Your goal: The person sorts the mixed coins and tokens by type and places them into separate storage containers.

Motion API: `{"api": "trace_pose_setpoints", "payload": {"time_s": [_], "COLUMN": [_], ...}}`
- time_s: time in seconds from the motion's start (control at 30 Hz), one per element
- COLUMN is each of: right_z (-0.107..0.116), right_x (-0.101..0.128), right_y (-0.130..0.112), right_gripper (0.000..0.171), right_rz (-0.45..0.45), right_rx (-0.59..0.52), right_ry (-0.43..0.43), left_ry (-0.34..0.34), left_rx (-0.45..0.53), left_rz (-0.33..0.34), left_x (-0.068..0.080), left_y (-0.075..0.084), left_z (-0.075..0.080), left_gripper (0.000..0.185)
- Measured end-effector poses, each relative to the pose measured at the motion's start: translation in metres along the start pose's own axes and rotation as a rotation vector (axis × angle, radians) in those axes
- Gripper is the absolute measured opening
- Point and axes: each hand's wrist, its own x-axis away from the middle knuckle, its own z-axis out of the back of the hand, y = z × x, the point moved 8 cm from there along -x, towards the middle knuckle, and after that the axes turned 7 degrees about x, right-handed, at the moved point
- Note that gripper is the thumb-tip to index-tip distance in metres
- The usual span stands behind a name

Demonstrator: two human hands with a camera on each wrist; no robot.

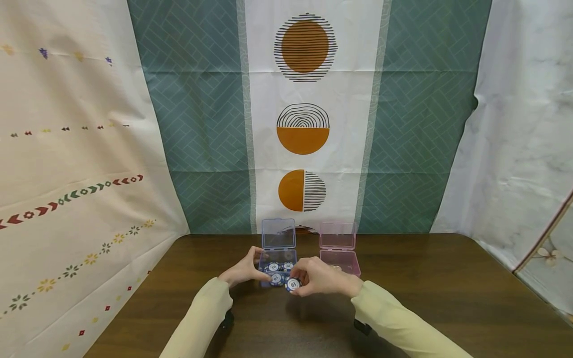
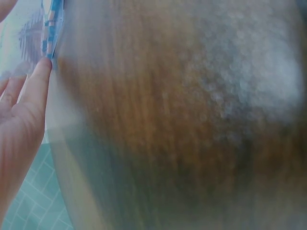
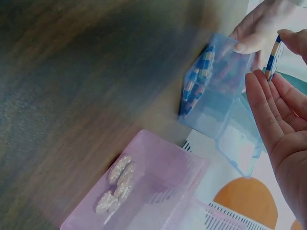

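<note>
Poker chips [image 1: 275,272], blue and white with numbers on their faces, lie in a clear blue plastic box [image 1: 277,261] that sits on the dark wooden counter [image 1: 425,298] near its far edge, its hinged lid standing upright behind it. The left hand [image 1: 243,271] rests against the left side of this box, fingers curled round its edge; in the left wrist view a fingertip touches the box corner, though that picture is badly blurred. The right hand [image 1: 315,277] pinches a single chip [image 1: 293,284] between thumb and fingers, just in front of the box's right front corner and close above the counter. In the right wrist view this chip [image 3: 273,58] appears edge-on between the thumb and the fingertips, with the other fingers nearly straight, and more chips stand stacked on edge inside the blue box [image 3: 216,96].

Just to the right of the blue box stands a clear pink plastic box [image 1: 340,258], also open with its lid upright. The right wrist view shows a few pale, whitish chips [image 3: 117,184] lying in a short row inside the pink box [image 3: 158,187]. The two boxes are near each other but not touching. Both forearms wear pale yellow sleeves [image 1: 394,318]. Behind the counter hangs a patterned backdrop [image 1: 309,124] with orange circles on a white strip between teal panels.
</note>
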Motion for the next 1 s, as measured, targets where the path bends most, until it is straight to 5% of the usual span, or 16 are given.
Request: {"api": "trace_pose_setpoints", "payload": {"time_s": [0.53, 1.0], "right_z": [0.019, 0.016], "right_x": [-0.029, -0.048], "right_y": [0.007, 0.028], "right_gripper": [0.028, 0.029], "right_rz": [0.009, -0.098], "right_rx": [0.08, 0.107], "right_ry": [0.061, 0.045], "left_ry": [0.004, 0.003], "left_rx": [-0.025, -0.026], "left_rz": [0.021, 0.015], "left_x": [-0.003, -0.003], "left_y": [-0.006, -0.008], "left_z": [0.001, 0.001], "left_gripper": [0.073, 0.073]}}
